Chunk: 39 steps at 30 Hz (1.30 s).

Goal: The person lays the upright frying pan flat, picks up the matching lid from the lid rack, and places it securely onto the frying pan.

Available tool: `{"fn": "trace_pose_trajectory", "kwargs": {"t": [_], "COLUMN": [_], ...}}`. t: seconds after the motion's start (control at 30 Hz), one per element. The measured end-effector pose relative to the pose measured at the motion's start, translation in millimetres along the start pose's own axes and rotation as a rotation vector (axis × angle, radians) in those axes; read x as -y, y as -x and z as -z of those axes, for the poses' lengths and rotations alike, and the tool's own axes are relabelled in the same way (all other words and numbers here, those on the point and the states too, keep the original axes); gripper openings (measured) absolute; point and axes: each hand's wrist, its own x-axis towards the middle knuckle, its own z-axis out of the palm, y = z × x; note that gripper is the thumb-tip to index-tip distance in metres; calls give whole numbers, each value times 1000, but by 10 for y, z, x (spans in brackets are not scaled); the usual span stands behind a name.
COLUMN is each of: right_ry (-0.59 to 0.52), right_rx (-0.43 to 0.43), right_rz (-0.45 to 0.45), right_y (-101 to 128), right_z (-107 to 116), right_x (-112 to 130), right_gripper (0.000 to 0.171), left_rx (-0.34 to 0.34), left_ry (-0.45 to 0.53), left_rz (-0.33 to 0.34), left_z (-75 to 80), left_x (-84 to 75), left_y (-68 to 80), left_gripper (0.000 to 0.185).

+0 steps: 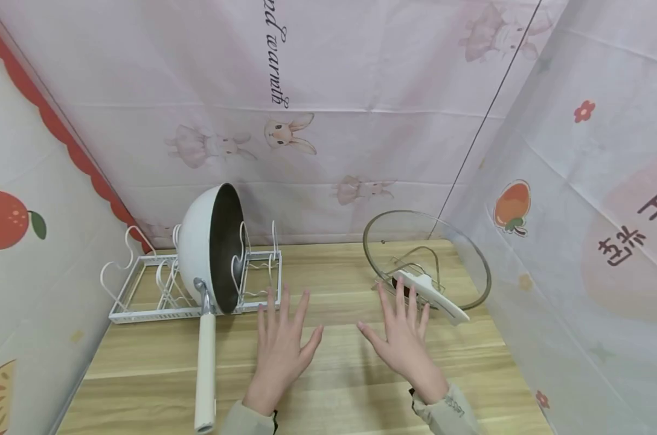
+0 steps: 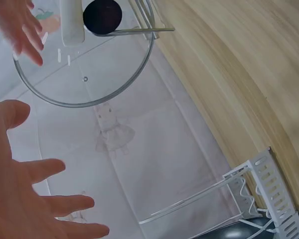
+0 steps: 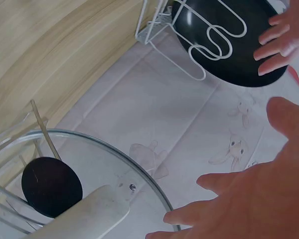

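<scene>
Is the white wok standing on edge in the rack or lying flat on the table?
On edge. The white wok sits upright between the wires of the rack, its dark inside facing right and its handle pointing toward the person.

A round glass lid (image 1: 426,260) with a metal rim stands tilted on edge at the right of the frame, near the back of the bench (image 1: 328,362). Its long white handle (image 1: 430,294) runs across the glass and points toward the lower right.

At the left, a white pan (image 1: 211,248) with a dark inside stands on edge, its white handle (image 1: 205,368) pointing toward the lower edge.
</scene>
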Motion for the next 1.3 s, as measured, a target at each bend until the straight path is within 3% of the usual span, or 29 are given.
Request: {"fn": "trace_pose_trajectory", "kwargs": {"t": [0.2,0.47,0.67,0.8,1.07,1.23,1.3], "right_ry": [-171,-409,-662,-784,-966,-992,-996], "right_rx": [20,-53,-71,-89,-73,-55,-44], "right_rz": [-39,-89,-125,-162,-170,-169,-168], "right_y": [-3,21,66,112,171,199,201], "right_z": [49,114,116,80,-29,-57,-68], "right_x": [23,96,160,209,332,399,429], "right_gripper": [84,79,74,72,63,64,63], "left_rx": [-12,-49,10,65,195,179,167], "left_ry": [83,194,280,343,516,664,765], "left_rz": [5,26,79,144,353,411,458], "left_z": [11,-3,-73,-109,-71,-1,36], "left_x": [20,65,155,256,492,618,647], "left_y": [-1,81,183,279,461,594,632], "left_gripper": [67,59,56,51,32,25,23]}}
